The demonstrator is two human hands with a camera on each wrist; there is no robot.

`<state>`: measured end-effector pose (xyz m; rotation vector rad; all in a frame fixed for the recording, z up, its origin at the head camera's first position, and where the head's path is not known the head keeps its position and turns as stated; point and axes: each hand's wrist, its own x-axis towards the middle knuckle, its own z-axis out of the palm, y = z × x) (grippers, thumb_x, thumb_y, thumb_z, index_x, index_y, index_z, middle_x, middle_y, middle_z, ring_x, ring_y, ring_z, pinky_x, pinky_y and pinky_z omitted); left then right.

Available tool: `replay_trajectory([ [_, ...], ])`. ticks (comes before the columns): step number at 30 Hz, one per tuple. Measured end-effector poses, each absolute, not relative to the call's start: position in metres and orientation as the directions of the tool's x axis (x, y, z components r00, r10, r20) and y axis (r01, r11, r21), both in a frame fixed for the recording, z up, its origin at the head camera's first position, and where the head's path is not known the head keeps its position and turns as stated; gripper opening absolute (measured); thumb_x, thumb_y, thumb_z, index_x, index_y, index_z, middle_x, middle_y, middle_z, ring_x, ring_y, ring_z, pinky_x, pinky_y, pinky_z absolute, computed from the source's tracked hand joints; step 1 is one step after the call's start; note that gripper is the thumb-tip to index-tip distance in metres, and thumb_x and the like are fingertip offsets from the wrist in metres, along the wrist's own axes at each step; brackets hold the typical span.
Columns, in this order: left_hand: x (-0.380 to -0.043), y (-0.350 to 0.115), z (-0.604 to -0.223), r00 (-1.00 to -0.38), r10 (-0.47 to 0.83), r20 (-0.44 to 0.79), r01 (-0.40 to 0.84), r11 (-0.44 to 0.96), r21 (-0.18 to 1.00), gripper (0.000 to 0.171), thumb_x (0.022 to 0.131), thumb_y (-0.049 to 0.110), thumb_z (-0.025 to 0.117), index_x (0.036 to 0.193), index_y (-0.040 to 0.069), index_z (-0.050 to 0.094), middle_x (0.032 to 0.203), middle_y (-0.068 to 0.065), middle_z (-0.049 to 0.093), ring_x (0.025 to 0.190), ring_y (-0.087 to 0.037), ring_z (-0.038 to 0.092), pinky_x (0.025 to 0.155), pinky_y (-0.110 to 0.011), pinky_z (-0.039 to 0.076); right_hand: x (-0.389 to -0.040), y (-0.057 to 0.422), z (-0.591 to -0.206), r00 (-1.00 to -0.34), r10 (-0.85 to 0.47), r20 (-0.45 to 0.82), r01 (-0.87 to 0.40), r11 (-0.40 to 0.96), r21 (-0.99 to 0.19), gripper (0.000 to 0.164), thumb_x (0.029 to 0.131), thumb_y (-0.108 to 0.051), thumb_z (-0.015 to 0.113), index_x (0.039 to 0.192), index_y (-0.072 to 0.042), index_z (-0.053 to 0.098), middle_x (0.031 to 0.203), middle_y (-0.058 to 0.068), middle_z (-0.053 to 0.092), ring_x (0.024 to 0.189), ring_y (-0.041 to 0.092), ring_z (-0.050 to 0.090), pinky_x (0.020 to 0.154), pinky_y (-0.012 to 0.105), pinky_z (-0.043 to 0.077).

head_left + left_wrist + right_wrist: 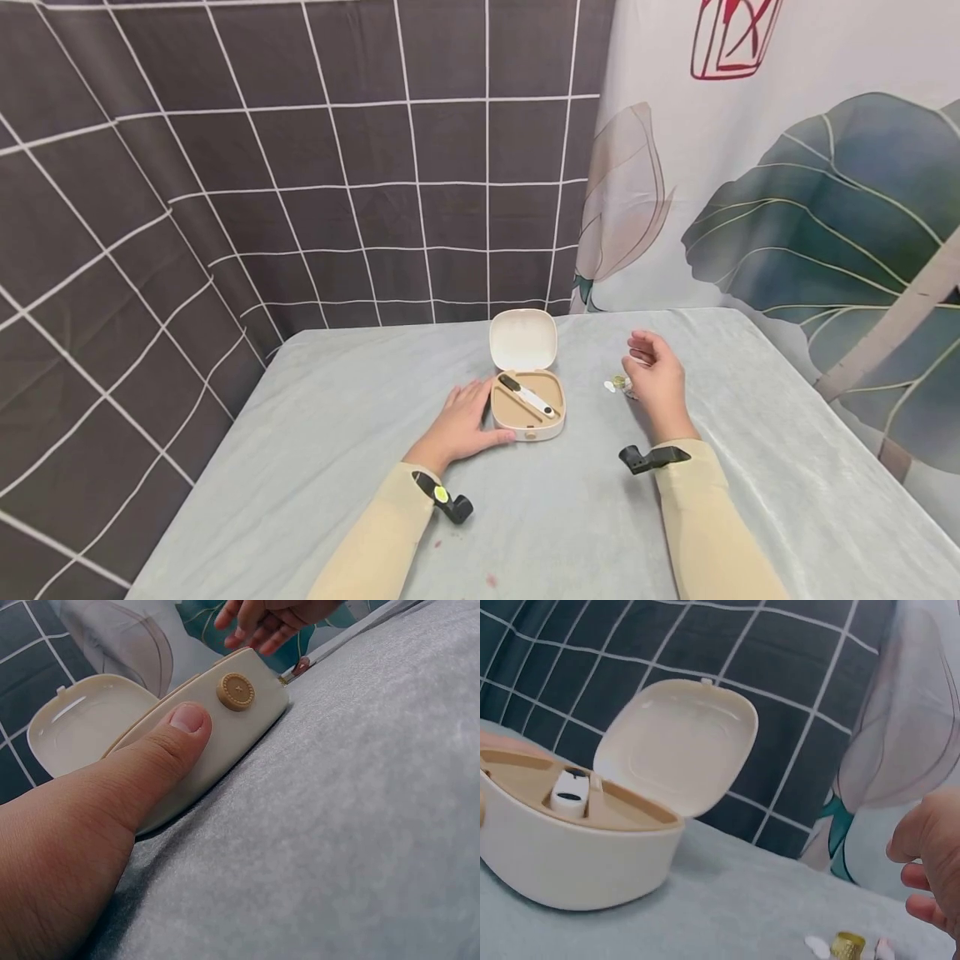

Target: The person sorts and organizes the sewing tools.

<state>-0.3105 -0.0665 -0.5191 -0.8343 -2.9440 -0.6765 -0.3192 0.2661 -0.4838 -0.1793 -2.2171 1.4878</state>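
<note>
A cream sewing box (552, 430) stands with its lid (523, 337) raised at the back. In its tan tray lies a slim white tool with a black end (538, 403). My left hand (463, 421) holds the box at its left side, the thumb (169, 746) along the front wall near a tan button-shaped catch (236, 691). To the right, my right hand (660, 387) hovers with loosely bent fingers and nothing visible in them. Just beside and below it lie a gold thimble (847, 946), a white oval piece (817, 946) and a pinkish piece (885, 949).
A pale grey cloth (360, 400) covers the table. Behind it hangs a dark curtain with white grid lines (450, 217), and at the right a white one with large leaves (645, 275). Each wrist wears a black camera mount (651, 458).
</note>
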Motion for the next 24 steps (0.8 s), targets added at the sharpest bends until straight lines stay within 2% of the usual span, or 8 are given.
replay_trajectory([
  [3, -0.310, -0.067, -0.519, -0.860, 0.496, 0.118, 0.498, 0.767, 0.405, 0.107, 0.084, 0.074, 0.063, 0.162, 0.015, 0.021, 0.165, -0.007, 0.030, 0.152, -0.031, 0.025, 0.124, -0.053, 0.011, -0.321, 0.270, -0.489, -0.891, 0.348, 0.290, -0.133, 0.412, -0.902, 0.043, 0.092, 0.003, 0.062, 0.135, 0.001, 0.057, 0.130, 0.020, 0.065, 0.118, 0.032, 0.062, 0.094, 0.022, 0.048],
  [7, -0.309, -0.066, -0.518, -0.860, 0.497, 0.118, 0.498, 0.764, 0.411, 0.107, 0.083, 0.074, 0.063, 0.162, 0.015, 0.021, 0.165, -0.006, 0.031, 0.151, -0.031, 0.026, 0.124, -0.053, 0.011, -0.320, 0.273, -0.494, -0.896, 0.341, 0.285, -0.106, 0.459, -0.882, 0.044, 0.091, 0.002, 0.062, 0.135, 0.000, 0.057, 0.130, 0.020, 0.064, 0.118, 0.034, 0.060, 0.100, 0.040, 0.049],
  [9, -0.309, -0.066, -0.518, -0.859, 0.497, 0.119, 0.498, 0.763, 0.412, 0.107, 0.083, 0.074, 0.063, 0.162, 0.015, 0.021, 0.165, -0.006, 0.031, 0.151, -0.031, 0.026, 0.124, -0.053, 0.011, -0.319, 0.274, -0.496, -0.896, 0.343, 0.283, -0.089, 0.484, -0.870, 0.045, 0.090, 0.003, 0.062, 0.135, -0.001, 0.057, 0.129, 0.021, 0.064, 0.117, 0.036, 0.059, 0.101, 0.046, 0.048],
  [16, -0.310, -0.066, -0.518, -0.859, 0.499, 0.118, 0.501, 0.767, 0.402, 0.107, 0.084, 0.073, 0.064, 0.162, 0.014, 0.021, 0.165, -0.007, 0.030, 0.151, -0.031, 0.026, 0.124, -0.053, 0.012, -0.318, 0.277, -0.500, -0.907, 0.338, 0.252, -0.056, 0.496, -0.866, 0.051, 0.087, 0.007, 0.058, 0.138, -0.001, 0.055, 0.131, 0.022, 0.062, 0.118, 0.038, 0.056, 0.100, 0.048, 0.045],
  [24, -0.309, -0.067, -0.518, -0.857, 0.501, 0.119, 0.502, 0.762, 0.408, 0.107, 0.084, 0.073, 0.064, 0.162, 0.013, 0.021, 0.164, -0.007, 0.031, 0.151, -0.031, 0.027, 0.124, -0.054, 0.012, -0.318, 0.278, -0.505, -0.931, 0.288, 0.225, -0.038, 0.535, -0.844, 0.058, 0.083, 0.007, 0.059, 0.140, -0.002, 0.052, 0.135, 0.025, 0.057, 0.120, 0.042, 0.055, 0.102, 0.052, 0.043],
])
